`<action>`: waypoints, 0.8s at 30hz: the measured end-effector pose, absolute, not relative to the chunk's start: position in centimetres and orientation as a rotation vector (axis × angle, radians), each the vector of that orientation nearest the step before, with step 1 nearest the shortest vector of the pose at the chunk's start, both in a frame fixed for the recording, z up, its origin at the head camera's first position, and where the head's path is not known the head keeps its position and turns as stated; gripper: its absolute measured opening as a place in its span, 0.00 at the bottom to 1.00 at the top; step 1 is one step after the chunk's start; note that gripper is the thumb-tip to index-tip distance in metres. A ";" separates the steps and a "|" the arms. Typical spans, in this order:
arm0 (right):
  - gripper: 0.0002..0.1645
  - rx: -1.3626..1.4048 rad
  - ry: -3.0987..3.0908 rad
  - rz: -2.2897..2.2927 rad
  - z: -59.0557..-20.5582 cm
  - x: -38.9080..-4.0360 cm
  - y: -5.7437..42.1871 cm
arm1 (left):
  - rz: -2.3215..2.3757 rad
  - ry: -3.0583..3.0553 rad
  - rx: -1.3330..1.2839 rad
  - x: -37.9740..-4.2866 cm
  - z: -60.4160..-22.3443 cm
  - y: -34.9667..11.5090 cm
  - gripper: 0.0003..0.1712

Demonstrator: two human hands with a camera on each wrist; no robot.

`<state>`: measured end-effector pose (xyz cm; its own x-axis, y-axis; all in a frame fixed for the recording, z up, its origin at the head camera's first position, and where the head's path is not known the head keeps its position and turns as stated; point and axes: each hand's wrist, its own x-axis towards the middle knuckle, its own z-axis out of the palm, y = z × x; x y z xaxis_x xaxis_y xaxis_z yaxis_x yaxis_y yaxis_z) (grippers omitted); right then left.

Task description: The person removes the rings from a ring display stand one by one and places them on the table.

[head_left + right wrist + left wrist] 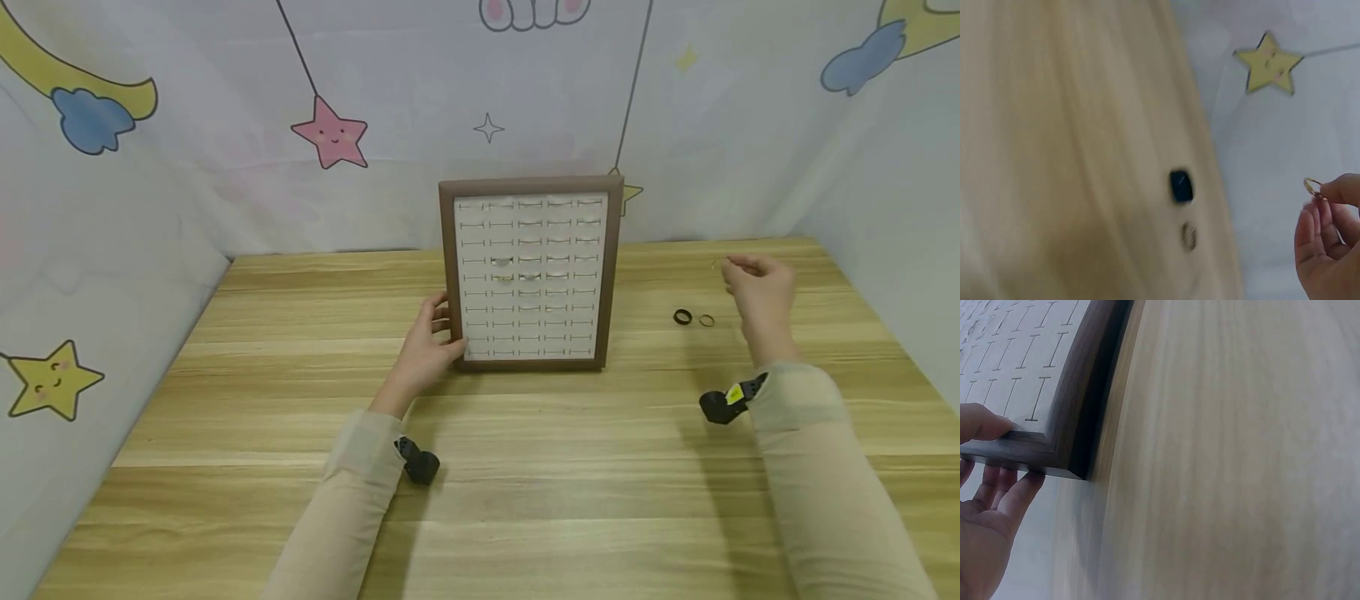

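Note:
A brown-framed ring display board [613,275] stands upright near the back of the table, its white face covered in rows of slits. Several rings [502,262] sit in slits about its middle. My left hand [429,346] grips the board's lower left edge, thumb on the front and fingers behind, as the left wrist view also shows. Off to the right, my right hand [763,302] is raised and pinches a thin gold ring [1311,185] between thumb and fingertips. On the table below it lie a black ring [682,317] and a thin gold-coloured ring [707,320], side by side.
The wooden table [262,400] ends at a white cloth backdrop [412,108] printed with stars, clouds and moons. Black wrist cameras [723,407] are strapped at both sleeves. The board stands between the two arms.

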<state>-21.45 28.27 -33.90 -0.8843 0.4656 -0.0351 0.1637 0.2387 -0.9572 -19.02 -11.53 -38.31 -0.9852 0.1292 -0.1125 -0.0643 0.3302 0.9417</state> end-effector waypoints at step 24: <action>0.29 -0.728 -2.782 1.480 -38.2 -20.3 32.9 | 1.724 2.428 0.065 -19.1 -38.4 -11.4 0.45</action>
